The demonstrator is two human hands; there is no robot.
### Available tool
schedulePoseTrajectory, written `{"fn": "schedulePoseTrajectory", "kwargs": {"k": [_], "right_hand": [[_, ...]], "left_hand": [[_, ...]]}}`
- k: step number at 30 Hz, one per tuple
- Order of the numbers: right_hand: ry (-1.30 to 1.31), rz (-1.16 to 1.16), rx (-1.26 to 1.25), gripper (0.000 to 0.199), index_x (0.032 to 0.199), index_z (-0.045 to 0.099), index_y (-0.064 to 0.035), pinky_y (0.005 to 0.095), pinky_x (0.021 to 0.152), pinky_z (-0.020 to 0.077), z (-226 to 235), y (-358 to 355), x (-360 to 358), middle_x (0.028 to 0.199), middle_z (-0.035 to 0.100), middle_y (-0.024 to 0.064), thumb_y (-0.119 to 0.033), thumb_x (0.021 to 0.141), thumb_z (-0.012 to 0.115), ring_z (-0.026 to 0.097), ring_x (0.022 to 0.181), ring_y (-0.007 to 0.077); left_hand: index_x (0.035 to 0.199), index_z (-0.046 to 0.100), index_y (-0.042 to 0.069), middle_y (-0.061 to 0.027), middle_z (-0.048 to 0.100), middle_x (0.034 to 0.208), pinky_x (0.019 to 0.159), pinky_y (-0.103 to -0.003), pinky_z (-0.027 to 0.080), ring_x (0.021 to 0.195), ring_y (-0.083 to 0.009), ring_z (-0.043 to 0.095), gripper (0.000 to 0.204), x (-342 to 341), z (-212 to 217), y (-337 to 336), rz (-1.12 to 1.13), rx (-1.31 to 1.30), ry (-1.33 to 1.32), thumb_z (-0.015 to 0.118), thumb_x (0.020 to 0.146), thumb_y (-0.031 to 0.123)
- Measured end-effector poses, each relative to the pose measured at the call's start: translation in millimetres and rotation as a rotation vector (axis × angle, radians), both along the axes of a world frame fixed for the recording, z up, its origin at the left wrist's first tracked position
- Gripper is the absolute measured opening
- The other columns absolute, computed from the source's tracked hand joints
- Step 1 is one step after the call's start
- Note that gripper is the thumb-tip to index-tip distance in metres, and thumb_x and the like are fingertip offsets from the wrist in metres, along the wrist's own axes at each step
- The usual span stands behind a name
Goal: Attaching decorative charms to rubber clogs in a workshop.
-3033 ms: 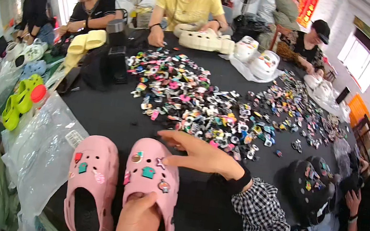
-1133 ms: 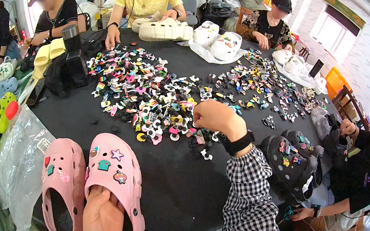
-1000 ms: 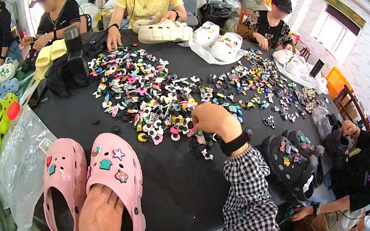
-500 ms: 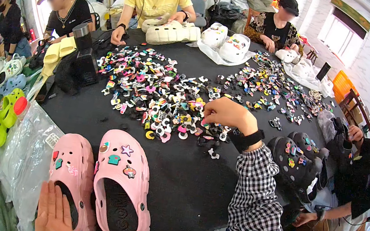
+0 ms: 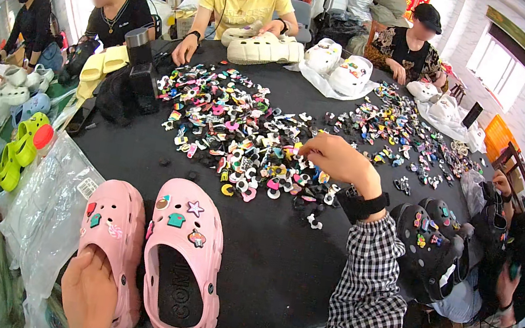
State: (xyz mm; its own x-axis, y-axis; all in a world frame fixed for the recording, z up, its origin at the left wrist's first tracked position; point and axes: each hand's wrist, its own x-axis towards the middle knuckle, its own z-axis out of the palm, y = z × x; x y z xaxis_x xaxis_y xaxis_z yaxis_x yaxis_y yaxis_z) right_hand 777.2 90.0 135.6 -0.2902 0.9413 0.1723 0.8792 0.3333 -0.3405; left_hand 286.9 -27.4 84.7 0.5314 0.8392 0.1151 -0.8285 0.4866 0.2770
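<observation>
Two pink clogs stand side by side at the near left edge of the black table, with small shoe charms on their toes. My left hand [image 5: 90, 295] has its fingers tucked into the opening of the left pink clog [image 5: 112, 212], gripping it; the fingertips are hidden inside. Beside it, the right pink clog [image 5: 188, 221] carries a star, a green shirt and a mushroom-like charm. Over the near right side of a heap of shoe charms [image 5: 246, 137], my right hand [image 5: 345, 161] is closed with bent fingers. Whatever its fingertips hold is hidden.
A second charm heap [image 5: 405, 128] lies farther right. Black clogs [image 5: 425, 241] stand right of my forearm, clear plastic bags [image 5: 51, 199] and green clogs [image 5: 21, 150] at left. Across the table, one person handles cream clogs [image 5: 263, 51]; white clogs [image 5: 349, 75] stand beside. Other people sit around.
My left hand has gone from open, palm up over the left clog, to fingers inside its opening, and that clog has tilted. My right hand stays by the heap. The view has shifted slightly.
</observation>
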Motion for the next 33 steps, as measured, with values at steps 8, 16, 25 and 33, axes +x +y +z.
{"fn": "schedulePoseTrajectory", "kwargs": {"k": [8, 16, 25, 33], "right_hand": [[0.218, -0.011, 0.081, 0.012, 0.091, 0.064, -0.0007, 0.0370, 0.074, 0.0510, 20.0, -5.9, -22.7, 0.086, 0.065, 0.0143, -0.009, 0.082, 0.066, 0.064, 0.083, 0.0286], [0.286, 0.078, 0.120, 0.013, 0.097, 0.068, -0.0040, 0.0332, 0.075, 0.0513, 17.6, -3.3, -27.0, 0.087, 0.067, 0.0114, -0.009, 0.086, 0.064, 0.065, 0.081, 0.0238], [0.325, 0.150, 0.129, 0.021, 0.107, 0.068, -0.0026, 0.0327, 0.076, 0.0514, 15.8, -3.9, -61.5, 0.093, 0.068, 0.0138, -0.005, 0.087, 0.060, 0.065, 0.081, 0.0242], [0.716, 0.277, -0.167, 0.015, 0.101, 0.064, -0.0026, 0.0225, 0.070, 0.0494, 20.0, -16.5, -124.0, 0.091, 0.066, 0.0003, -0.007, 0.087, 0.069, 0.060, 0.080, 0.0062]], "left_hand": [[0.134, 0.046, 0.001, -0.0106, 0.055, 0.125, 0.108, -0.037, 0.034, 0.119, -0.0228, 0.050, 0.044, 43.0, 21.2, 12.5, 0.514, -0.165, 0.514, 0.053, 0.098, 0.025], [0.139, 0.039, -0.001, -0.0125, 0.049, 0.137, 0.109, -0.040, 0.035, 0.126, -0.0255, 0.047, 0.049, 56.3, 25.5, 24.3, 0.456, -0.067, 0.595, 0.050, 0.100, 0.026], [0.132, 0.047, -0.004, -0.0140, 0.055, 0.131, 0.106, -0.038, 0.039, 0.121, -0.0240, 0.052, 0.043, 50.0, 10.0, 26.5, 0.495, -0.089, 0.581, 0.057, 0.096, 0.017], [0.119, 0.053, -0.004, -0.0110, 0.060, 0.120, 0.098, -0.032, 0.043, 0.112, -0.0192, 0.056, 0.029, 68.2, 22.9, 0.0, 0.645, -0.092, 0.714, 0.058, 0.093, 0.008]]}}
